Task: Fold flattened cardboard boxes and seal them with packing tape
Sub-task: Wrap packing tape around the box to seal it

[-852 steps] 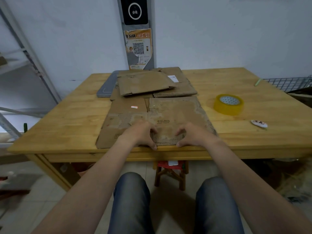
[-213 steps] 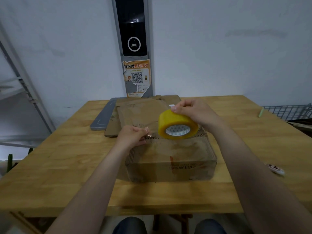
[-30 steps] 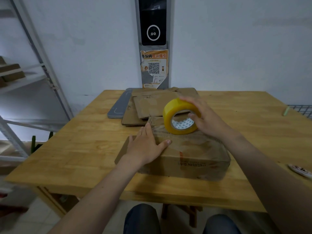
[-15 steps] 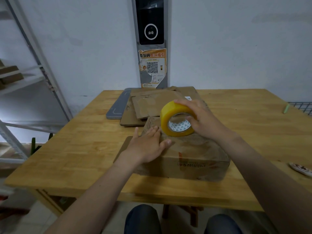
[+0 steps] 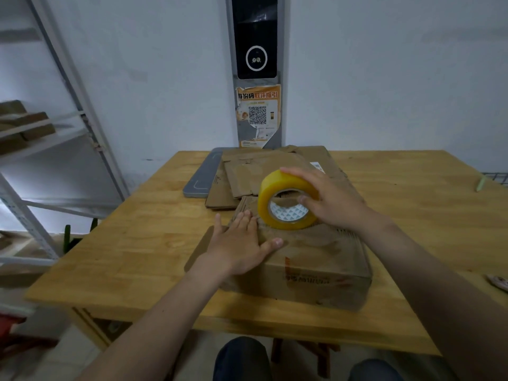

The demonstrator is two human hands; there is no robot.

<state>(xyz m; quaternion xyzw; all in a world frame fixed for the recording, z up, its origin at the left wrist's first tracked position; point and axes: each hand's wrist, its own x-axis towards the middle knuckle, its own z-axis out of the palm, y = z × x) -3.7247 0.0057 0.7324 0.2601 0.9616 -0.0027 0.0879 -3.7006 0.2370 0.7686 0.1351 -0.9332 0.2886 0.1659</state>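
Observation:
A folded brown cardboard box stands on the wooden table in front of me. My left hand lies flat on the box's top left part, fingers spread. My right hand grips a yellow roll of packing tape, held upright with its lower edge on the far part of the box top. A flap of the box sticks out flat to the left under my left wrist. Behind the box lies a stack of flattened cardboard boxes.
A grey flat tray lies at the back left of the table. A small white object sits at the right edge, and a green pen farther back right. A metal shelf rack stands to the left.
My left hand has slid a little farther along the box top. The tape roll in my right hand has stayed at the far part of the box, slightly lower.

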